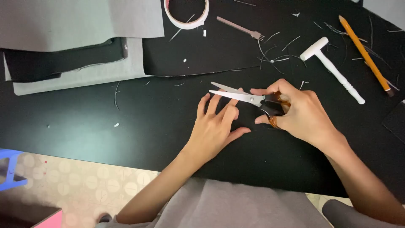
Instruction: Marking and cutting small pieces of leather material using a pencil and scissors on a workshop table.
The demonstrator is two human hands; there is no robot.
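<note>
Two hands at a black sheet (126,126): left hand (213,126) lies open, palm down, pinning it flat; right hand (301,114) grips parted scissors (242,96) across the left fingertips.

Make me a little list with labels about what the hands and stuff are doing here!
Left hand: flat, fingers spread, pressing on the black sheet.
Right hand: holds open scissors, blades pointing left over the left fingertips.
Scissor handles: dark with amber loops.
Behind the hands: white mallet, yellow pencil, small pronged tool, roll of tape.
Top left: grey sheets stacked with black ones.
Scraps: thin slivers scattered on the black sheet.
</note>
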